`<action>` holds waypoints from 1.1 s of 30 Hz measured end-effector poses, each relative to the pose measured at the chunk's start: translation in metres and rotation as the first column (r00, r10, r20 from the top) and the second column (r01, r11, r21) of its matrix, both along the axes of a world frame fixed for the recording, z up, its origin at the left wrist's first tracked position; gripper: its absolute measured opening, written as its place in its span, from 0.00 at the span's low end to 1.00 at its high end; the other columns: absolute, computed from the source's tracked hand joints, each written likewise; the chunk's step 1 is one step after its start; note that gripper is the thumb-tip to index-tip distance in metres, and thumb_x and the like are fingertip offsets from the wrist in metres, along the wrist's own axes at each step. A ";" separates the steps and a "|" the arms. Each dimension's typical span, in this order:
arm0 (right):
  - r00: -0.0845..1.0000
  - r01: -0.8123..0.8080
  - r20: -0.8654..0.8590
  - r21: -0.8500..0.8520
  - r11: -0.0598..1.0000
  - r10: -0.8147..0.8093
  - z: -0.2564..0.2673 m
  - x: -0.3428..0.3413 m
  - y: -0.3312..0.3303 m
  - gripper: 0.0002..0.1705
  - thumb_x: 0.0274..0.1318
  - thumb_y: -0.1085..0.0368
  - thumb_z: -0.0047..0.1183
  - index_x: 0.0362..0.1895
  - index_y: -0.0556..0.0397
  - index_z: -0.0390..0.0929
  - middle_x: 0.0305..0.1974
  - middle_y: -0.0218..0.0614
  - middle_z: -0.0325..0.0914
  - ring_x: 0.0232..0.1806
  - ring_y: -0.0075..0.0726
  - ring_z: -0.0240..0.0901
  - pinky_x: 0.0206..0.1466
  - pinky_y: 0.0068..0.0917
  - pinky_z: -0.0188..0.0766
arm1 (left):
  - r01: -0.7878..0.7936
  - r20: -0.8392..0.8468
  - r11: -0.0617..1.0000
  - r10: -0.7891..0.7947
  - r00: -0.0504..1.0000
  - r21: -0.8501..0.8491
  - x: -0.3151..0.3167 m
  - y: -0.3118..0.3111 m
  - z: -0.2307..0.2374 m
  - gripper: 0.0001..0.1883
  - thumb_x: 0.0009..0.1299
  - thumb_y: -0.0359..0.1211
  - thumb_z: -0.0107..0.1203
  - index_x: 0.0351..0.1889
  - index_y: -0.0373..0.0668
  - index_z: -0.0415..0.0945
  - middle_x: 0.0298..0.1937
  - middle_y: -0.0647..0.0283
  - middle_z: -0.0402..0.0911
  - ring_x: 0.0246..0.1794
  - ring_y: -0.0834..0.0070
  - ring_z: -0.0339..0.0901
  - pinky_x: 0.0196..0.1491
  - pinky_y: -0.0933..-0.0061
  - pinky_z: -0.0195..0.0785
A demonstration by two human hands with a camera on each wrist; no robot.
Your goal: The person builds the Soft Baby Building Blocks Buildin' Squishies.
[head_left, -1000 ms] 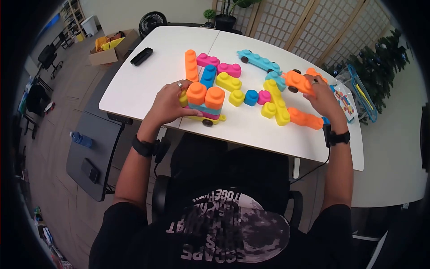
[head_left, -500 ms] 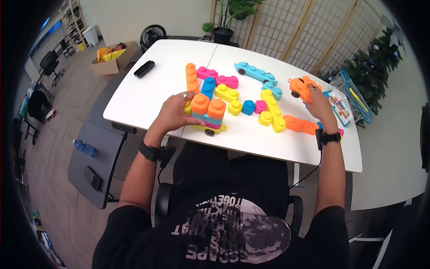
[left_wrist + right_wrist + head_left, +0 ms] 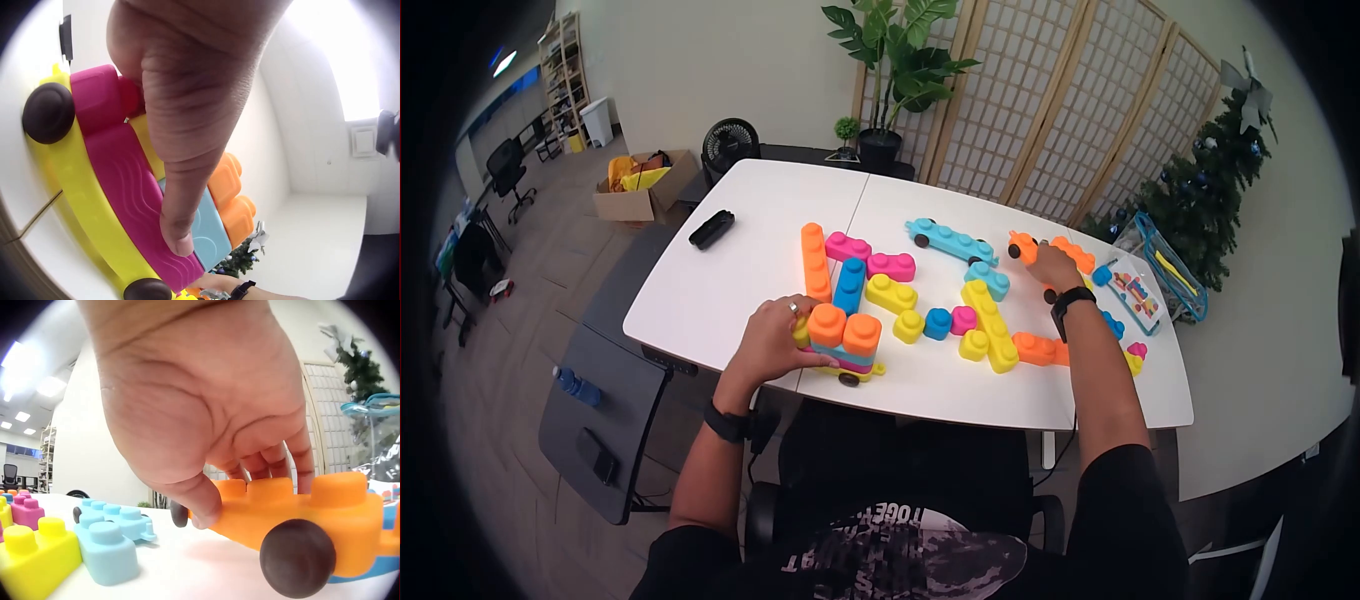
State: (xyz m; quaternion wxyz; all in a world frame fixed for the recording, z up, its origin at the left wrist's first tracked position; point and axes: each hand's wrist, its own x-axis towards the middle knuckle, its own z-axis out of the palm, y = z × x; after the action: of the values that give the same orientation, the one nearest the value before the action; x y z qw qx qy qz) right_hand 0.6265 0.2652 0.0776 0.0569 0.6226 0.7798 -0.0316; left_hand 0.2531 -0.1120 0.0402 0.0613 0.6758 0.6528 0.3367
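My left hand (image 3: 770, 340) grips a stacked block car at the table's front edge; its thumb lies along the magenta block (image 3: 125, 181). That car has a yellow wheeled base (image 3: 87, 206), a light blue block (image 3: 211, 231) and two orange blocks (image 3: 844, 330) on top. At the right back, my right hand (image 3: 1055, 268) holds an orange wheeled base (image 3: 269, 512), thumb on the near side and fingers over the far side. The right wrist view shows its black wheel (image 3: 297, 557). A light blue wheeled base (image 3: 950, 240) stands to the left of it.
Yellow (image 3: 990, 325), blue (image 3: 850, 285), pink and orange blocks lie across the middle of the white table (image 3: 700, 290). A black case (image 3: 712, 230) is at the back left. On the right are a picture card (image 3: 1135, 293) and a clear bag with blue trim (image 3: 1170, 262).
My right hand has moved left and away from me with the orange wheeled base. My left hand keeps its grip on the stacked car. The head view has tilted upward.
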 end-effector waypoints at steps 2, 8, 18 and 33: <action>1.000 0.004 0.006 0.040 0.999 -0.004 -0.018 -0.004 0.022 0.31 0.66 0.54 0.59 0.69 0.56 0.75 0.62 0.50 0.85 0.63 0.54 0.84 0.62 0.47 0.81 | -0.008 0.002 1.000 0.008 1.000 0.006 -0.001 0.001 -0.001 0.39 0.47 0.54 0.87 0.53 0.44 0.85 0.52 0.58 0.89 0.53 0.54 0.85 0.61 0.55 0.74; 0.993 -0.050 0.105 0.012 0.999 0.049 -0.048 -0.003 0.067 0.39 0.66 0.47 0.59 0.73 0.58 0.73 0.67 0.54 0.82 0.69 0.56 0.80 0.70 0.49 0.77 | -0.011 -0.017 1.000 0.011 1.000 0.022 -0.008 0.003 -0.001 0.38 0.46 0.50 0.88 0.54 0.47 0.85 0.51 0.61 0.88 0.53 0.56 0.84 0.59 0.58 0.74; 0.865 -0.501 -0.034 -0.047 0.864 0.500 -0.052 -0.129 0.042 0.47 0.64 0.50 0.68 0.79 0.59 0.64 0.69 0.61 0.77 0.67 0.58 0.80 0.66 0.47 0.78 | 0.031 0.027 0.997 -0.033 0.999 0.073 -0.010 0.006 -0.013 0.37 0.50 0.50 0.86 0.55 0.46 0.84 0.53 0.62 0.89 0.54 0.57 0.85 0.61 0.60 0.72; 0.721 -0.665 -0.125 0.150 0.731 0.682 0.034 -0.023 -0.214 0.39 0.59 0.57 0.71 0.74 0.48 0.74 0.55 0.49 0.75 0.59 0.59 0.76 0.61 0.51 0.75 | 0.051 0.012 0.994 -0.052 0.999 0.102 -0.014 0.011 -0.018 0.40 0.48 0.53 0.86 0.56 0.46 0.84 0.54 0.59 0.90 0.53 0.53 0.87 0.60 0.57 0.77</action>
State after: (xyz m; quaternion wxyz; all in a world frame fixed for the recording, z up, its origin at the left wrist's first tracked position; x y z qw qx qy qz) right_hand 0.6038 0.0508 0.1112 -0.0320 0.2934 0.9551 -0.0252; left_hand 0.2391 -0.1015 0.0227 0.0405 0.6923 0.6166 0.3727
